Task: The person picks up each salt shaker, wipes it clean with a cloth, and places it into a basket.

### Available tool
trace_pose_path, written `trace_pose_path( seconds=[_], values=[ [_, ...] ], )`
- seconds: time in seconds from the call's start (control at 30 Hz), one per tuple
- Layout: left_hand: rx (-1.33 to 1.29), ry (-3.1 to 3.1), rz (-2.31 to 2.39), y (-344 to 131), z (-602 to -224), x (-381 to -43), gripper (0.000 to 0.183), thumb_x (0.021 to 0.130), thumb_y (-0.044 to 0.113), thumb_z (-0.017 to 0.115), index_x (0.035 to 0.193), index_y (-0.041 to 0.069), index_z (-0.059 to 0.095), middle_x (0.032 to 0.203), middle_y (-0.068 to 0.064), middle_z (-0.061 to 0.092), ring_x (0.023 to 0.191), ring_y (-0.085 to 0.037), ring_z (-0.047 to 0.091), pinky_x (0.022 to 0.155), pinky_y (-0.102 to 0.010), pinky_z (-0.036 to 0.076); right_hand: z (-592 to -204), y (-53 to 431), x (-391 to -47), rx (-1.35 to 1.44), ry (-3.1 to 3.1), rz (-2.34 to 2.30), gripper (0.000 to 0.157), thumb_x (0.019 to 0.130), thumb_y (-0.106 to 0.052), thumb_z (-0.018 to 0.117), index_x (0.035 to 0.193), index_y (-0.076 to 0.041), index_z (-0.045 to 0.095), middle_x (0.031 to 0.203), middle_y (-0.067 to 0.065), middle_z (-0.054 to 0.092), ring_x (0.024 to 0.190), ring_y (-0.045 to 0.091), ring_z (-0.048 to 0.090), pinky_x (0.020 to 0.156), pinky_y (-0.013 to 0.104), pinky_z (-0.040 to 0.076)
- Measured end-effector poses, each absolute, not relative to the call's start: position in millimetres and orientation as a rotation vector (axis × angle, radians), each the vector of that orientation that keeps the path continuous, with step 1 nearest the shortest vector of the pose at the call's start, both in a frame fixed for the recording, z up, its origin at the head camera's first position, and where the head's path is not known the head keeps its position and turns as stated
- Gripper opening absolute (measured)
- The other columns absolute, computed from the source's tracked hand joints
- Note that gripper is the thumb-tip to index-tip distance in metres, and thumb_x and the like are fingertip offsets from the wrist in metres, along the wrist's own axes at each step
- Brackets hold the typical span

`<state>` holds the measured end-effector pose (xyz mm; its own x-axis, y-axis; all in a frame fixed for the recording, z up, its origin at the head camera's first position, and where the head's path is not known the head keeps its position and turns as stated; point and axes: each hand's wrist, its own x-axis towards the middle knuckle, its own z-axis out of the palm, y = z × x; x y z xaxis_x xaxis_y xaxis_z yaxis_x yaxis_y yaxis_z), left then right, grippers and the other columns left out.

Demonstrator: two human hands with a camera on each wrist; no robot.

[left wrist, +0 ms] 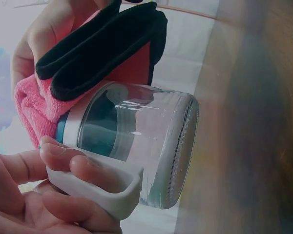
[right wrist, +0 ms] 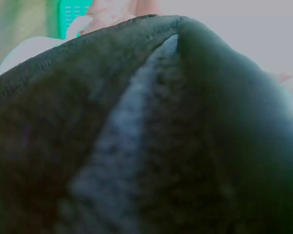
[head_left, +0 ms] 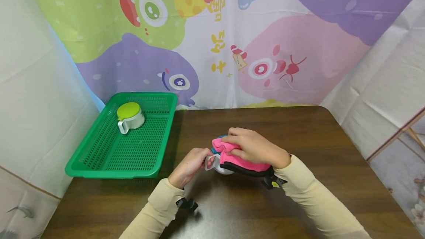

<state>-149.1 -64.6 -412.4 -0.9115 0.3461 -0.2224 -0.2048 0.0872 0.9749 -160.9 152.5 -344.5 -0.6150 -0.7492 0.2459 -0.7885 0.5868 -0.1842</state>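
A clear glass jar [left wrist: 156, 126] with a white collar and a blue lid [left wrist: 61, 129] is held over the table. My left hand [head_left: 190, 166] grips its white handle [left wrist: 124, 204], fingers hooked through the loop. Over the lid, my right hand [head_left: 254, 146] holds a bunched pink cloth [head_left: 245, 162] with a black edge, covering most of the lid. In the left wrist view the jar appears on its side, its ribbed base facing right. Black cloth folds [right wrist: 151, 126] fill most of the right wrist view and hide the right fingers there.
A green plastic basket [head_left: 109, 174] stands at the left of the brown wooden table [head_left: 292, 132]. Inside it is a similar white-handled jar [head_left: 134, 121] with a lime-green lid. A cartoon-printed curtain [head_left: 212, 84] hangs behind the table's back edge.
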Motion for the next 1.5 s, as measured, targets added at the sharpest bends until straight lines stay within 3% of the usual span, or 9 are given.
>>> trace_pose_path(
  seconds=[1.5],
  values=[
    [0.174,2.015,1.797,-55.6,-402.2,-137.7,0.024,0.087,0.01,0.048,0.064,0.006,0.055,0.058,0.004,0.05,0.06,-0.011,0.042,0.057,-0.021,0.034,-346.2,180.8,-191.2,1.127,-2.841,0.718,0.039,0.084,-0.018,0.073,0.122,-0.011,0.067,0.097,0.001,0.063,0.088,0.014,0.057,0.079,0.031,0.052]
  ],
)
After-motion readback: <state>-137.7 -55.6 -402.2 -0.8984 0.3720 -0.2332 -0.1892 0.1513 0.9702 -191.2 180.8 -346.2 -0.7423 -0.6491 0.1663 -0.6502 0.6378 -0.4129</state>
